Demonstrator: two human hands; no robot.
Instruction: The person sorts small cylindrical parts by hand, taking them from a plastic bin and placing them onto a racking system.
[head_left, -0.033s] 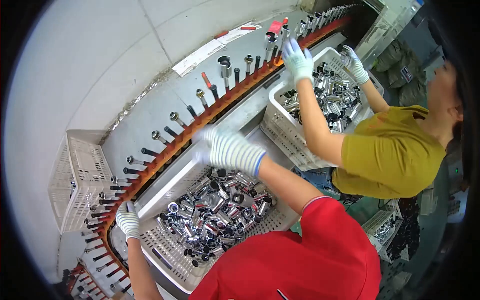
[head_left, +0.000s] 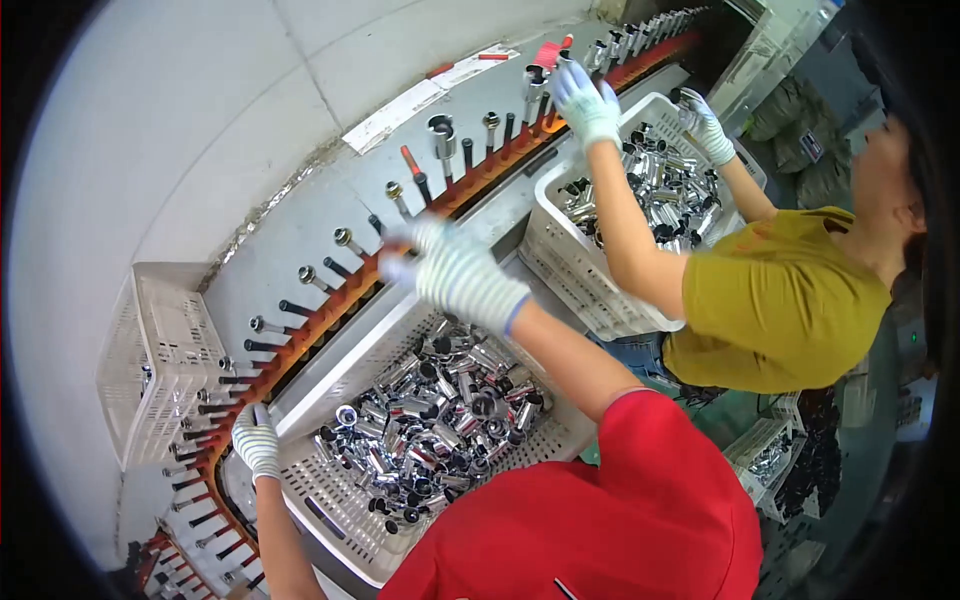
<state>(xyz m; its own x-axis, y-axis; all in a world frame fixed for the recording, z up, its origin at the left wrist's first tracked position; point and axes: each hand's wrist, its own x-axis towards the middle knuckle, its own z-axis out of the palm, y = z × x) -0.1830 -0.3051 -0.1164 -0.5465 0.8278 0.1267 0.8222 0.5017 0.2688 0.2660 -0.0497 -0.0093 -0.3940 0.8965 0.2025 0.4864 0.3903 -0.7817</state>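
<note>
My right hand (head_left: 462, 280), in a striped knit glove, hovers over the curved orange track (head_left: 322, 318) at the near edge of the plastic crate. Its fingers are smeared by motion, and I cannot see whether anything is in them. Close to its fingertips stands a metal-topped peg (head_left: 397, 196). My left hand (head_left: 256, 447), gloved too, is at the crate's left corner beside the track, its fingers drawn together; what they hold, if anything, is hidden. The white crate (head_left: 345, 535) contains a heap of shiny chrome tubular fittings (head_left: 430, 420), several with black ends.
Dark pegs (head_left: 298, 307) line the track, some topped with chrome pieces. To the right a co-worker in a mustard shirt (head_left: 780, 300) reaches a gloved hand (head_left: 588, 108) to the track above another crate (head_left: 590, 270) of chrome parts. An upright crate (head_left: 180, 350) stands by the wall.
My right hand has shifted slightly, staying above the track. The pegs have moved a little left along it, and the co-worker's near hand has moved up and left. My left hand looks still.
</note>
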